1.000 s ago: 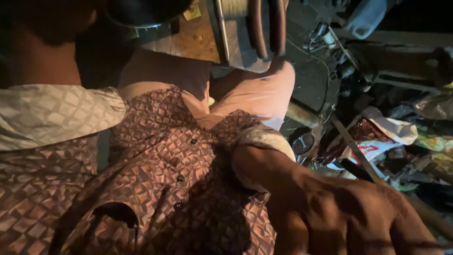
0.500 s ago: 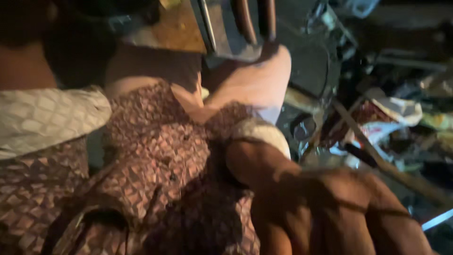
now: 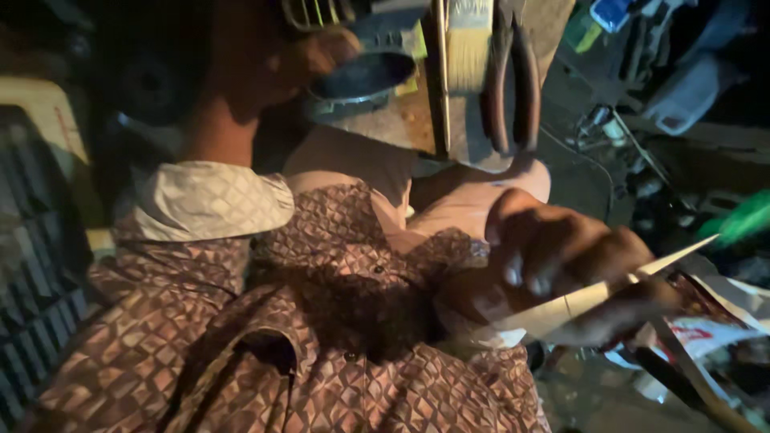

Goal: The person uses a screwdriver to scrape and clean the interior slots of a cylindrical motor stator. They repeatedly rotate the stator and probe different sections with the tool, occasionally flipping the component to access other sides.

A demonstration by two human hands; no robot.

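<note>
While the dark crate [image 3: 32, 265] sits at the far left edge, the person's left arm, in a patterned brown shirt [image 3: 321, 353] with a pale rolled cuff [image 3: 210, 200], goes up to the top of the view. There the left hand [image 3: 321, 52] is on the rim of a round dark bowl [image 3: 361, 78]. Its fingers curl over the edge, but it is too dark to tell how tight they hold.

The bowl rests on a small wooden board [image 3: 401, 120] above the person's knees. Just beside the bowl, to the right, lies a flat paintbrush [image 3: 468, 44]. Next to that lie pliers [image 3: 513, 80] with reddish handles.

Lower down and more to the right, the right hand [image 3: 553, 273] is close to the camera. Its fingers [image 3: 525, 269] are closed around a thin white folded strip [image 3: 609, 289] that sticks out past the hand toward the right.

At the far right, the floor is full of messy scraps [image 3: 706, 329] and wires [image 3: 609, 136].
</note>
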